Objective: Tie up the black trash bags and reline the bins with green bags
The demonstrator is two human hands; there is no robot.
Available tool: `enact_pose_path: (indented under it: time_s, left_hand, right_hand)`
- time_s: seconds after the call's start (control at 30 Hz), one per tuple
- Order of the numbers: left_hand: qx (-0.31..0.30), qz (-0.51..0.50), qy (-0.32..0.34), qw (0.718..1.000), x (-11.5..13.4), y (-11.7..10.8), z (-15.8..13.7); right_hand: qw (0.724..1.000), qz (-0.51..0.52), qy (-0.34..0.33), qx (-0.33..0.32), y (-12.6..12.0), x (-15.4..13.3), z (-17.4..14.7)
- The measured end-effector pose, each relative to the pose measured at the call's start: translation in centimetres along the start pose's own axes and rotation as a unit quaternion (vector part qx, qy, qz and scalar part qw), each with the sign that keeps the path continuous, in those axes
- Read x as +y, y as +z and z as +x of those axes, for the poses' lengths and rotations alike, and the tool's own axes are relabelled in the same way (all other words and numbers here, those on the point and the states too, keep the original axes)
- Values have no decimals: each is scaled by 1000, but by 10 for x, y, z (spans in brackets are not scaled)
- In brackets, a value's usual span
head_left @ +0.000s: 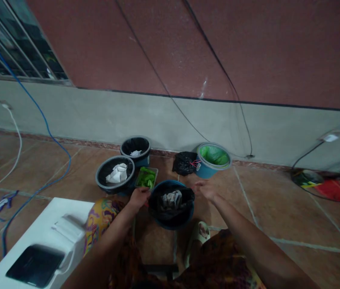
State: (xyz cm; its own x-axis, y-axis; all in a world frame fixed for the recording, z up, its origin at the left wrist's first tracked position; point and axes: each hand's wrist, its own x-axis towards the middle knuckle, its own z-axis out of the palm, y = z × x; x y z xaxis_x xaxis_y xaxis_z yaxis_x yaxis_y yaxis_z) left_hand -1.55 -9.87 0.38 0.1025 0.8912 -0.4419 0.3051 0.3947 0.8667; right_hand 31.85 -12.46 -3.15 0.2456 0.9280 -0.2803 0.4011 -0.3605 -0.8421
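A blue bin (174,225) stands on the floor in front of me, between my feet. It is lined with a black bin bag (164,212), and crumpled pale waste (172,199) lies inside. My left hand (140,196) is closed on the bag's edge at the left side of the rim. On the right, my right hand (205,189) pinches the bag's other edge, which is drawn out past the rim. Fingertip detail is small and blurred on both sides.
Two black-lined bins (99,184) with white waste stand at the left, beside a small box of green bags (146,178). Near the wall are a tied black bag (184,163) and a green-lined bin (207,171). A phone (35,265) rests on a white stool (16,245); a blue cable (48,126) crosses the floor.
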Motion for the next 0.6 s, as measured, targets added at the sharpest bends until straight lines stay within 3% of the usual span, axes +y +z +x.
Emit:
enact_pose_path:
  time_s: [0.13, 0.2, 0.33, 0.5, 0.6]
  left_hand:
    - [-52, -16, 35, 998, 22, 15, -6]
    - [-81, -15, 57, 995, 34, 27, -5]
    - [-131, 17, 89, 987, 57, 55, 9]
    - [-177, 165, 223, 944, 74, 79, 36]
    - [-147, 219, 269, 926, 73, 85, 47]
  right_hand:
    - [983, 178, -13, -39, 12, -21, -10]
    - [976, 210, -16, -49, 21, -26, -14]
    - [978, 194, -14, -71, 40, -35, -16]
    - [984, 86, -109, -110, 50, -59, -7]
    - [985, 81, -55, -140, 53, -70, -5]
